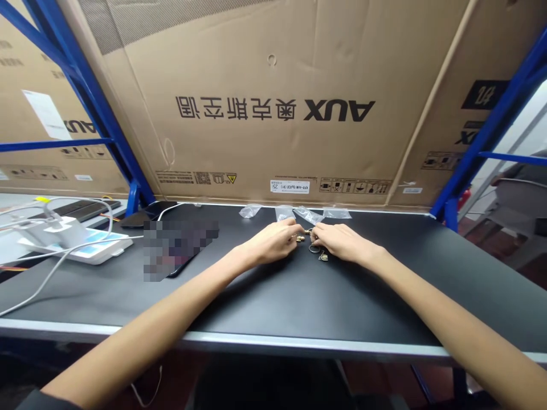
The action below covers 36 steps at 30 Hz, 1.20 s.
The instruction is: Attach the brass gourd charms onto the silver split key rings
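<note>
— Several white cables [51,267] trail around a white charger [55,230], well left of the left hand [271,242]. What lies nearer?
— A pixelated patch [179,250] on the black bench [325,302], just left of that hand. I can't tell what's under it.
— And the hand itself?
— Curled, its fingertips apparently pinching a small brass fitting [299,238] between both hands. Something that tiny likely needs a fingertip hold.
— What's beside it?
— A thin metal ring [314,247] and a second brass piece [323,257], just below the right hand [342,242]. Lying so close, they're probably kept within reach of both hands.
— Is the right hand gripping anything?
— Its fingers bend inward, but they hide whether anything is held, so I can't tell.
— Anything past the fingertips?
— Four clear plastic bags [294,212] in a loose row. Farther right of the hands stands a blue steel shelf upright [444,210].
</note>
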### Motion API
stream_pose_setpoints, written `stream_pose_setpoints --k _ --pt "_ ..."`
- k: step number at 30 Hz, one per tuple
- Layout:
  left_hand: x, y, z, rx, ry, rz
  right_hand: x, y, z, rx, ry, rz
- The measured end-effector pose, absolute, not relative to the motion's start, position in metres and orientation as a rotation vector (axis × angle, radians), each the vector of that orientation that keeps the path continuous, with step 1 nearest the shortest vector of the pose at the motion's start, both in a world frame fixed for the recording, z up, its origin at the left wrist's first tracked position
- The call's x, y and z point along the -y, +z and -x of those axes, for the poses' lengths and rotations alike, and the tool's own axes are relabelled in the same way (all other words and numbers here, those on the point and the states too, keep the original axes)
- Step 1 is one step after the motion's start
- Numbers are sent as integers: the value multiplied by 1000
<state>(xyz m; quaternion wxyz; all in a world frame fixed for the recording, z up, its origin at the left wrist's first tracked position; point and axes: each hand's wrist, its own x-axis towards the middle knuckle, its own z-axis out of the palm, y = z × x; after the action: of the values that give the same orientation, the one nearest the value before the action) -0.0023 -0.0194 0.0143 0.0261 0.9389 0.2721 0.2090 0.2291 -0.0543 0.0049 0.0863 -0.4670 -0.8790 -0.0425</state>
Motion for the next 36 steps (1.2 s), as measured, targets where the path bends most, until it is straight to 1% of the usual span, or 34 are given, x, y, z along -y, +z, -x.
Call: stream_pose_setpoints --k 3,11,14,19,27,31,36 --pt "18 9 -1 -789 658 -2847 55 6 -230 2584 -68 1418" --pt "26 5 -12 -940 678 -2476 57 12 -229 2471 105 1450" --pt "28 4 -15 -1012 666 -2298 58 10 -226 2420 122 1438" --pt "27 3 -16 -996 626 -1995 63 11 -215 2366 102 1431" --pt "17 -2 -16 -963 735 -1851 67 22 -219 2347 144 1487" --pt "10 -7 -14 -847 832 -1812 66 26 -227 2444 301 1587" --pt "13 -9 -14 -808 805 -1805 60 15 -229 2442 434 1558"
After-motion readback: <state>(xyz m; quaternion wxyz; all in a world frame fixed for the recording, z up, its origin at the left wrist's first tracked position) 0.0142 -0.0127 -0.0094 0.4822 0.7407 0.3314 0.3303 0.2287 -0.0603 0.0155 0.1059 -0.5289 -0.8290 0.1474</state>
